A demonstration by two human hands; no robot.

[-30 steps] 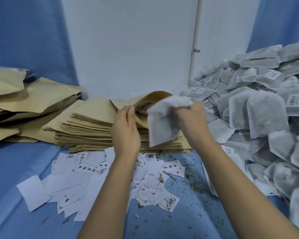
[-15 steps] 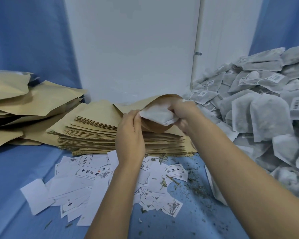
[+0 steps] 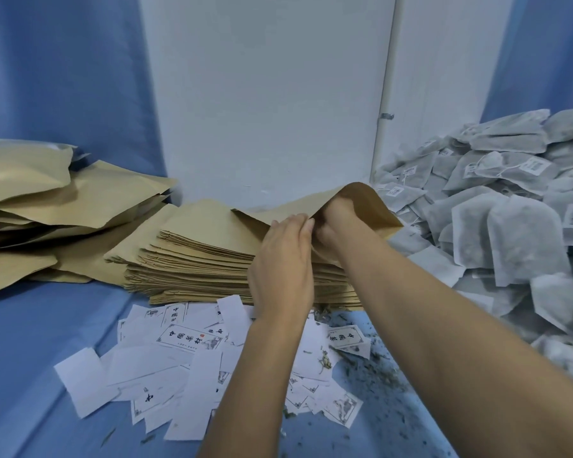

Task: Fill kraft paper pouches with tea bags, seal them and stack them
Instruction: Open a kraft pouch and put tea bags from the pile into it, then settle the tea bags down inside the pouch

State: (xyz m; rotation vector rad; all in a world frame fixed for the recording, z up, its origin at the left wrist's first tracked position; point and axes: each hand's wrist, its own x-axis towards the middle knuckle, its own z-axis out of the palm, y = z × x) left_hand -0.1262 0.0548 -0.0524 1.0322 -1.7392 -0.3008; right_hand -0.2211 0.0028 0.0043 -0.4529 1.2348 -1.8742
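Your left hand (image 3: 283,259) grips the near lip of the open kraft pouch (image 3: 368,206), and your right hand (image 3: 336,219) reaches into its mouth, fingers hidden. The pouch rests on the stack of flat pouches (image 3: 196,259), with the heap of tea bags (image 3: 510,233) just to its right

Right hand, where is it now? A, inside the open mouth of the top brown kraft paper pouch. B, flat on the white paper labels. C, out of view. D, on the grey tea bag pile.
A: the right hand reaches into the raised brown kraft paper pouch, whose edge the left hand pinches.
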